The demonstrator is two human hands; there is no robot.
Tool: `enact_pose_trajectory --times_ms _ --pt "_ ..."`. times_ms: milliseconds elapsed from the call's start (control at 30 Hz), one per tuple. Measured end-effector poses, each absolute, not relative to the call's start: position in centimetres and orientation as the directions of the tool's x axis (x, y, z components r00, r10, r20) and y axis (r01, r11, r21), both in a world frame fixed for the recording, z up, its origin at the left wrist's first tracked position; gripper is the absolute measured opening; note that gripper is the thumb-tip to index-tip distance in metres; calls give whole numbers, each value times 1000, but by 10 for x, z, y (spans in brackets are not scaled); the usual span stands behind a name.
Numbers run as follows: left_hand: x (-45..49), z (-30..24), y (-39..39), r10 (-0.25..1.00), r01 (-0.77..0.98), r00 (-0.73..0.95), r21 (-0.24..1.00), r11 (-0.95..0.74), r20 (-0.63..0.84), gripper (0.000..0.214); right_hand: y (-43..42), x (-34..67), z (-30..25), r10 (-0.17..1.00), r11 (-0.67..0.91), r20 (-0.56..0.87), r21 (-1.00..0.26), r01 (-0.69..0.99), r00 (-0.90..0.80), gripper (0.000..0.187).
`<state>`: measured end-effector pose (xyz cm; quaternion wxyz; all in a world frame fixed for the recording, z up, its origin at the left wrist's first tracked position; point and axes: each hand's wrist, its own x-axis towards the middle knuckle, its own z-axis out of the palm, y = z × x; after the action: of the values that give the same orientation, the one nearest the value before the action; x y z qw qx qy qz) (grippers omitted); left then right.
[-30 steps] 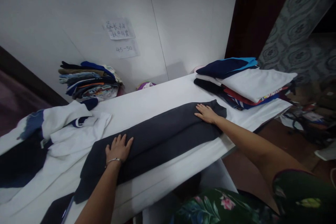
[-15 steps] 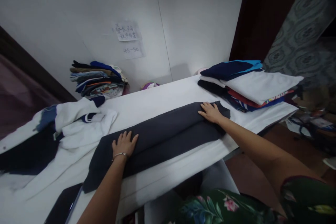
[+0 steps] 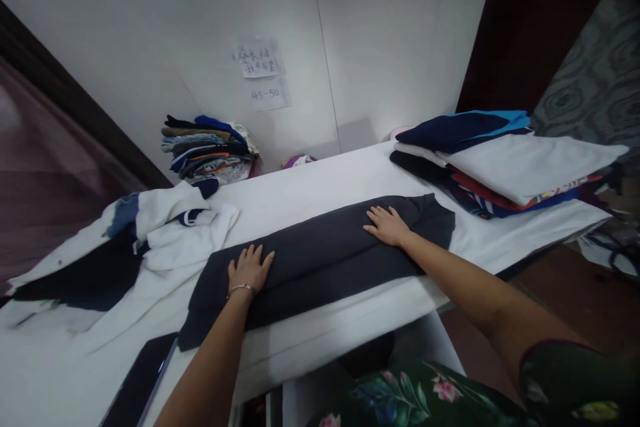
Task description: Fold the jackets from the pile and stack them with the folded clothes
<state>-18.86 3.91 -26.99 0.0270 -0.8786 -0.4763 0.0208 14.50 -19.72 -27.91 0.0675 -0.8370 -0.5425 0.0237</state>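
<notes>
Dark garment (image 3: 320,255) on white table (image 3: 310,187), pale wall (image 3: 400,40) behind

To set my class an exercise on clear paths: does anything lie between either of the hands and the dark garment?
Nothing visible does: the left hand and right hand both rest open on top of the dark garment. The clothes stack lies beyond its right end, clear of both.

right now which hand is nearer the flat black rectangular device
Left. The left hand rests on the dark grey fabric garment, beyond and right of the device; the right hand lies farther right on the garment.
</notes>
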Motion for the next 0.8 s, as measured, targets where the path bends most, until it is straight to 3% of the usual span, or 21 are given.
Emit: enact_pose_trajectory --times_ms 267,433,567,733,800 --pt "-162 -243 25 882 886 464 40 -463 -86 62 -198 146 -282 910 -403 57 -108 909 410 72" --pt "-122 -251 -9 754 754 655 98 -649 -52 63 -199 145 -286 911 -401 64 -88 912 407 71" --pt "-117 -269 -13 736 742 670 126 -659 -99 69 -202 147 -288 911 -403 59 -80 912 408 70" --pt "-121 -275 -11 726 730 682 130 -671 -86 73 -189 144 -270 888 -459 -62 -141 877 455 68" --pt "-121 -274 -12 725 730 683 129 -671 -94 74 -174 131 -258 908 -414 -12 -169 894 419 68"
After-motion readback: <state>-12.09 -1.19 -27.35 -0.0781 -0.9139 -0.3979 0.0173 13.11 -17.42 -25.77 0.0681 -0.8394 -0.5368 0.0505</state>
